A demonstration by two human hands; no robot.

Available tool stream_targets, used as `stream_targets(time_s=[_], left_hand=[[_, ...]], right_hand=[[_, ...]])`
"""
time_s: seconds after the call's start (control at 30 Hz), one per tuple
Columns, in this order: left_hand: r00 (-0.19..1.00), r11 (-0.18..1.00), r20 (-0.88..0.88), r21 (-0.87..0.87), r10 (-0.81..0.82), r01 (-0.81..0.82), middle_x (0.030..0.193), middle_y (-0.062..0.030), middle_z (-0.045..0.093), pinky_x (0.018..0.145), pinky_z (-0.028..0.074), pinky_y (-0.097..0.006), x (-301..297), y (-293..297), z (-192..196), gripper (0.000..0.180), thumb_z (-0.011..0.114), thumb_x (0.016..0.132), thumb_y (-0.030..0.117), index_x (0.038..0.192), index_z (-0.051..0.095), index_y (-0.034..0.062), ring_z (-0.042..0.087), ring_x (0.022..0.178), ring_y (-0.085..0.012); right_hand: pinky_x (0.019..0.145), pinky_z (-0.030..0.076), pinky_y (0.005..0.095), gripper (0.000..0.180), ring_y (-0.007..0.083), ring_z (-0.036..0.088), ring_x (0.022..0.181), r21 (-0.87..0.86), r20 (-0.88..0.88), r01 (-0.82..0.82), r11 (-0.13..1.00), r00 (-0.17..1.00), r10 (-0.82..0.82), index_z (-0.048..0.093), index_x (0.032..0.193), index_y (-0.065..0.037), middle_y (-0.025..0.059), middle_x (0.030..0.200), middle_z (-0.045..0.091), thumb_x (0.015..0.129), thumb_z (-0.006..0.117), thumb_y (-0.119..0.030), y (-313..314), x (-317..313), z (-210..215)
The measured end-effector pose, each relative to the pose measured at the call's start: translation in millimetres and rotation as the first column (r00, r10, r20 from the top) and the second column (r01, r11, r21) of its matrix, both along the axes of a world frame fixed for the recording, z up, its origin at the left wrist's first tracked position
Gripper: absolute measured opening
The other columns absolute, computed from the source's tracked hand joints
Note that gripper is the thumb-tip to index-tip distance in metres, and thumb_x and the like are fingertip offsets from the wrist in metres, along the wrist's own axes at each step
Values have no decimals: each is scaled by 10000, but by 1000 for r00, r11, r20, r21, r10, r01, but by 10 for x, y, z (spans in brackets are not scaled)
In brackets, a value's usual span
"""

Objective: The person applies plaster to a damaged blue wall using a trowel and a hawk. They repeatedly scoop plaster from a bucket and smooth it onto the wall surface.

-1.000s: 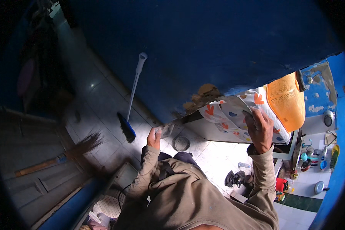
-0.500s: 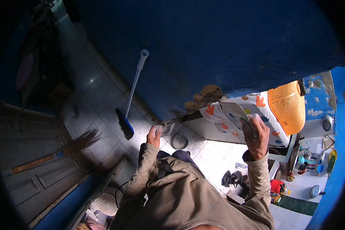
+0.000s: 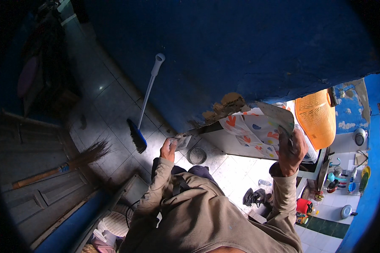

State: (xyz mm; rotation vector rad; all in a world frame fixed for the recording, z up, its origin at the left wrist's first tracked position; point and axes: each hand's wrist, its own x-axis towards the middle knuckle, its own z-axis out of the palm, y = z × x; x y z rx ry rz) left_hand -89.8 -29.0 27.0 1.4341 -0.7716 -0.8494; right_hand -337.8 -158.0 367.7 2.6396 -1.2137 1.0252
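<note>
Dull, smudged sheet (image 3: 278, 116) in the right hand (image 3: 292, 152), rough crumbled plaster (image 3: 230, 103) left of that grip, matt painted wall (image 3: 223, 50) above it, textured plastic basket (image 3: 314, 116) to its right, matt cloth sleeve (image 3: 285, 196) below it, glossy tiles (image 3: 116, 111) left of the left hand (image 3: 168, 150)

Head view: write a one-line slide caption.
Left hand holding a grey object, right hand a flat plate, beside a chipped blue wall.
</note>
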Motion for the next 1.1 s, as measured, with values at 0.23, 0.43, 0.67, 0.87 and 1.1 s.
stream_targets(time_s=[0.23,0.43,0.67,0.87,1.1], left_hand=[[999,998,31,51,-35,34,985,-157,653,800,474,-349,28,9,28,303,550,971,288,1079,589,8,609,884,-262],[998,999,68,35,-14,12,953,-160,647,780,470,-354,46,8,111,284,545,971,272,1058,586,5,594,845,-260],[986,1000,169,2,12,-13,940,-154,632,801,455,-344,95,73,176,248,531,969,227,1036,575,-8,572,842,-248],[980,996,193,81,-39,23,977,-169,646,817,459,-356,179,107,98,286,524,972,247,1058,586,-19,587,875,-259],[979,994,204,112,-25,3,980,-159,651,834,463,-355,94,112,81,291,527,969,249,1058,605,-17,596,892,-260]], right_hand=[[575,480,333,227,288,617,642,133,-201,-4,991,979,31,587,973,3,142,767,597,782,698,59,4,44,-134],[573,508,352,276,291,664,671,-29,-35,-21,999,999,20,600,1014,-10,145,830,636,766,713,27,-118,-58,-117],[646,477,368,242,301,621,715,49,-124,-72,996,989,77,608,992,-57,107,811,621,766,667,3,-395,-387,289],[687,459,377,158,247,610,753,-46,-423,-172,984,896,136,577,938,-116,47,811,575,796,639,-146,-578,-340,130],[694,451,365,148,211,599,748,-97,-408,-212,973,900,155,578,946,-134,28,781,534,812,632,-165,-787,-225,55]])
